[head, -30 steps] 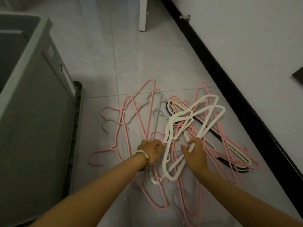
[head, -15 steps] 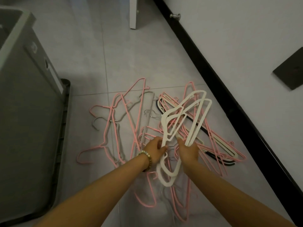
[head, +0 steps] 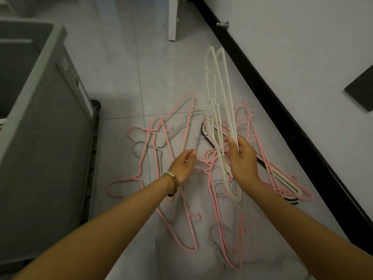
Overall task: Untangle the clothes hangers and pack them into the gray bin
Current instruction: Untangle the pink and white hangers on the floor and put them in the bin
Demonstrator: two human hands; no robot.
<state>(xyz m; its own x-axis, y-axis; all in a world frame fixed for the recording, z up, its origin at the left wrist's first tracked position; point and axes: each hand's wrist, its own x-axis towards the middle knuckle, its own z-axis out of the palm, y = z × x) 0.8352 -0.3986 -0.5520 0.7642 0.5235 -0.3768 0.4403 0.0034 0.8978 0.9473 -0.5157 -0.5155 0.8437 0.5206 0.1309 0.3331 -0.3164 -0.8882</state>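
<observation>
Two cream plastic hangers [head: 221, 91] stand nearly upright above the pile, and my right hand [head: 242, 158] grips them together near their lower part. My left hand [head: 184, 164], with a bead bracelet on its wrist, hovers just left of them with fingers loosely curled and nothing visibly in it. Below both hands a tangled pile of pink hangers [head: 177, 138] lies on the tiled floor, mixed with grey, black and cream ones. The gray bin [head: 50, 122] stands at the left, its opening partly in view.
A black baseboard [head: 282, 110] and white wall run diagonally along the right. A metal door stop [head: 223, 24] sticks out of the wall at the top. A white furniture leg [head: 173, 19] stands at the top centre. A dark lid or tray edge [head: 94, 158] lies under the bin.
My right hand has lifted the two cream hangers up out of the pile and tilted them upright. My left hand has let go of them and moved slightly left.
</observation>
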